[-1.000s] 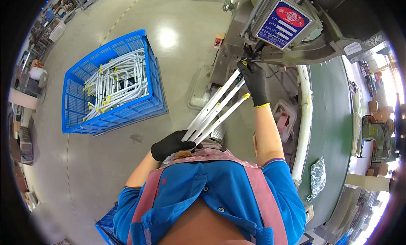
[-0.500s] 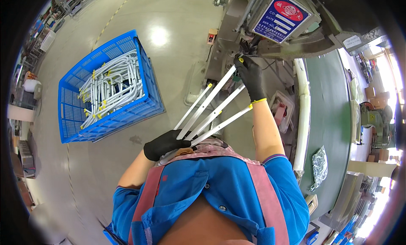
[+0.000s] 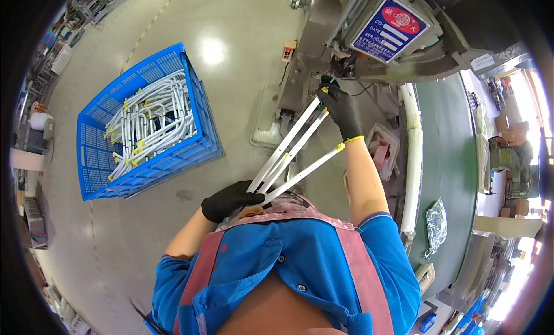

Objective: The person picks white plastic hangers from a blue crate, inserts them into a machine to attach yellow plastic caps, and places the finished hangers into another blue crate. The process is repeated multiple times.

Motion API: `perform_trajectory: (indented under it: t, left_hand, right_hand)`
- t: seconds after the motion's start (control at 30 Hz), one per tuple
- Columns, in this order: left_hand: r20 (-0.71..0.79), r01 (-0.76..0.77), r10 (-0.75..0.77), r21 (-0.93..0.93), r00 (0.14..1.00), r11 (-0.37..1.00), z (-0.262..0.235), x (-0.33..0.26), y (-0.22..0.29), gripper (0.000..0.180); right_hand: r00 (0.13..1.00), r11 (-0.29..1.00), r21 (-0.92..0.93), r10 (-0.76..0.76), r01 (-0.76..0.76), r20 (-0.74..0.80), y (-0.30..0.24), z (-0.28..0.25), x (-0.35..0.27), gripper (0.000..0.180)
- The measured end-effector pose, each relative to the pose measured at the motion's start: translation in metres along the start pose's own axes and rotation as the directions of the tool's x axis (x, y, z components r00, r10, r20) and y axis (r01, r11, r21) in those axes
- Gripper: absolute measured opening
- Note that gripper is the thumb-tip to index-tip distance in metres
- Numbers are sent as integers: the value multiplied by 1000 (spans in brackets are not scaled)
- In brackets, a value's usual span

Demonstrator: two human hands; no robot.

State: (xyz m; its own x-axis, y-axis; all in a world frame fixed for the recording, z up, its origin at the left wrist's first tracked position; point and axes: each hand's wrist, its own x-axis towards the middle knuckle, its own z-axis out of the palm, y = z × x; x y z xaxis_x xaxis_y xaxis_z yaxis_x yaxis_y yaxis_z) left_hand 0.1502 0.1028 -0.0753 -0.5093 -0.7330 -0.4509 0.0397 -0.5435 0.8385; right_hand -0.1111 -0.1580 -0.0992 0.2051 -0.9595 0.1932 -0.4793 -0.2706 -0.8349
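Several white metal tubes (image 3: 290, 134) with yellow end caps slant up in front of my waist. My left hand (image 3: 228, 202), in a black glove, is closed around their lower ends near the apron. In a black glove with a yellow cuff, my right hand (image 3: 339, 111) grips the upper tips of two tubes, its fingers bent over the yellow caps. A further tube (image 3: 306, 174) fans out to the right below it, its capped end near my right wrist. The lowest ends of the tubes are hidden by my left hand.
A blue plastic crate (image 3: 156, 174) at the left holds many bent white tubes (image 3: 153, 118) with yellow caps. A dark machine (image 3: 404, 69) with a blue plate looms ahead on the right. Along the right runs a green bench (image 3: 447, 173) with a crumpled plastic bag (image 3: 435, 228).
My right hand has shifted slightly down and left, and the upper ends of two tubes are now closer together under its fingers. My left hand keeps its hold.
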Motion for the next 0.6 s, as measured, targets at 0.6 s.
perform_trajectory:
  t: [0.6]
  left_hand:
    - [26,-9,11,-91,1000,996,6,2,0,49]
  right_hand:
    - [979,953,253,193,-170,-69,30,-14,-22,29]
